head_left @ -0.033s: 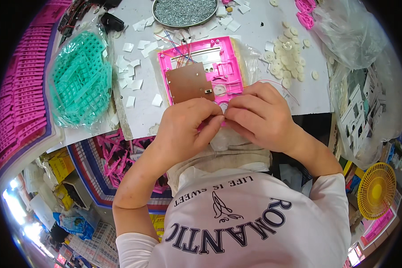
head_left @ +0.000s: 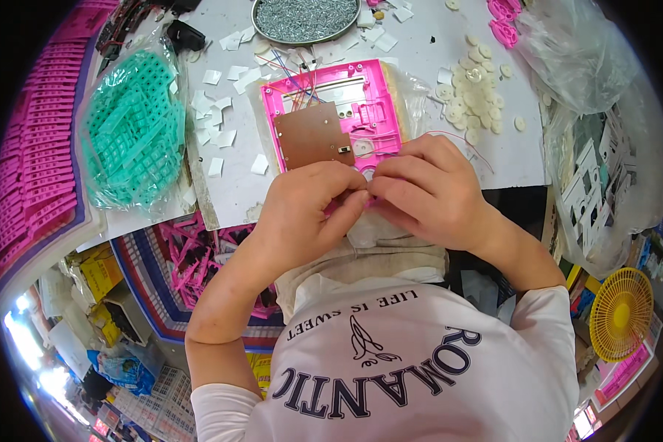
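A pink plastic casing (head_left: 390, 110) lies open on the table in front of me. A brown circuit board (head_left: 309, 132) with a small switch covers its left part. My left hand (head_left: 313, 206) and my right hand (head_left: 435, 188) meet at the casing's near edge, thumbs and fingers pinched together. Whatever the fingertips hold there is small and mostly hidden by them. Red and blue wires (head_left: 302, 79) stick out past the casing's far side, and thin pink wires run out to the right, near my right hand.
A round metal tray of screws (head_left: 306, 40) stands at the far side. White paper pieces (head_left: 217, 118) and cream plastic discs (head_left: 475, 99) are scattered around. A bag of green plastic grids (head_left: 132, 132) lies left, beside stacked pink parts (head_left: 37, 155). Clear plastic bags (head_left: 597, 162) sit right.
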{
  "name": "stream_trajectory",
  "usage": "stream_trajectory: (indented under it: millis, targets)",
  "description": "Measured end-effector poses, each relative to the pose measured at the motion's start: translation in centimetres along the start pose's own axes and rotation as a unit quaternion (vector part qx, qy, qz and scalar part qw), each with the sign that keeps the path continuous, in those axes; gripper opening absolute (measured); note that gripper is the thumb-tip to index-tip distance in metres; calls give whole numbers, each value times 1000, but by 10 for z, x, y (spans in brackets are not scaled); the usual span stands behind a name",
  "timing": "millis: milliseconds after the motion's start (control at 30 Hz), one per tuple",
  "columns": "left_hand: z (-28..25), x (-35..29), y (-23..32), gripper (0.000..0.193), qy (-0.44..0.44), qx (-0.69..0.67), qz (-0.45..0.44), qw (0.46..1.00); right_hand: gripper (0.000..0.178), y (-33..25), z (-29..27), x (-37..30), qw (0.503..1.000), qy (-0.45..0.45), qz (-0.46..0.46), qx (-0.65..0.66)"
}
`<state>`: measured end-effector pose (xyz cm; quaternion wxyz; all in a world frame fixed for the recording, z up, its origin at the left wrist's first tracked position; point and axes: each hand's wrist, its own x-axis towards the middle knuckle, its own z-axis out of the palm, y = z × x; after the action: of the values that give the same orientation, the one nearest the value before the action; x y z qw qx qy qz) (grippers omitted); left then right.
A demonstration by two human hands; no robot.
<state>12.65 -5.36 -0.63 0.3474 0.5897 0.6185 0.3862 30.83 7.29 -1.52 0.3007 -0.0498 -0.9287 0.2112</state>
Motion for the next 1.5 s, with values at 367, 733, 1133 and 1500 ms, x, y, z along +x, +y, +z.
stream_trajectory:
  millis: [367,733,1133,1500]
  targets:
    - [10,-26,1,27,82,172,100,977,25,-5,-26,-8,992,-102,74,-2]
    - [15,-29,-19,21,50,219,133,965,33,17,-12,-23,990,-104,38,85]
    - [31,-28,-10,49,31,272,193,942,38,9,-4,-46,998,-47,6,-50]
    - [33,-32,3,42,6,463,247,851,45,-40,-42,13,840,-506,-27,-192]
